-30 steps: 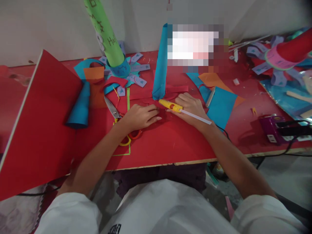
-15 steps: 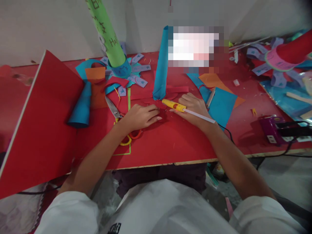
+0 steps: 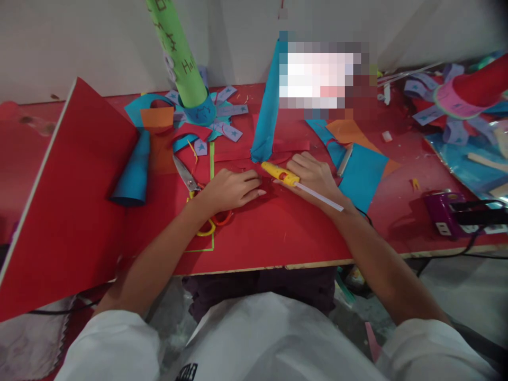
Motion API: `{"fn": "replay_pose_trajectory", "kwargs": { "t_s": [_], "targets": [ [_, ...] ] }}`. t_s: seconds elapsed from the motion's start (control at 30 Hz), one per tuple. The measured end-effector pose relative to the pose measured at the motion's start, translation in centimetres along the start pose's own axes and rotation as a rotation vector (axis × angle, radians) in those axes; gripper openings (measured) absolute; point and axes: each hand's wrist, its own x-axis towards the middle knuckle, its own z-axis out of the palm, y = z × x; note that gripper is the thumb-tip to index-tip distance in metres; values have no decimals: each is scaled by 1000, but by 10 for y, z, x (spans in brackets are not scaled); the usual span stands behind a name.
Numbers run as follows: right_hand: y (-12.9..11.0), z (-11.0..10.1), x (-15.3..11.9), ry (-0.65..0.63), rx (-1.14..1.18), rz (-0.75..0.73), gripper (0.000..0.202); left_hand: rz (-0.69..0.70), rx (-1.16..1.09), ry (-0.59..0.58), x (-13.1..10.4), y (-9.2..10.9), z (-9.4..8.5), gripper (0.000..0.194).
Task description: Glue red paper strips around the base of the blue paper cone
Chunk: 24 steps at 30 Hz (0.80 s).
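My right hand is closed around a yellow hot glue gun. A whitish glue stick juts from its back end, and the nozzle points left toward the foot of a tall blue paper cone. Opposite it, my left hand lies low over the table with curled fingers at the edge of a red paper piece; its fingertips are partly lost against the red. Beside my left wrist lie scissors with yellow and red handles, partly covered by that arm.
A red board stands tilted at left beside another blue cone. Behind are a green paper tube and paper scraps. On the right lie blue paper, a purple power box with cables, and a red tube with a pink collar.
The glue gun has tilted and its nozzle has shifted slightly left. The blue cone leans further right at its top. My left hand has hardly moved.
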Motion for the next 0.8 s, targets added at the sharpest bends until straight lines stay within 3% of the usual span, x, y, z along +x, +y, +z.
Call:
{"fn": "replay_pose_trajectory", "kwargs": {
  "t_s": [0.37, 0.8],
  "targets": [
    [-4, 0, 4, -44, 42, 5, 49, -4, 9, 9, 0, 0, 1, 57],
    [-1, 0, 2, -46, 38, 33, 35, 5, 20, 16, -1, 0, 1, 51]
  ]
}}
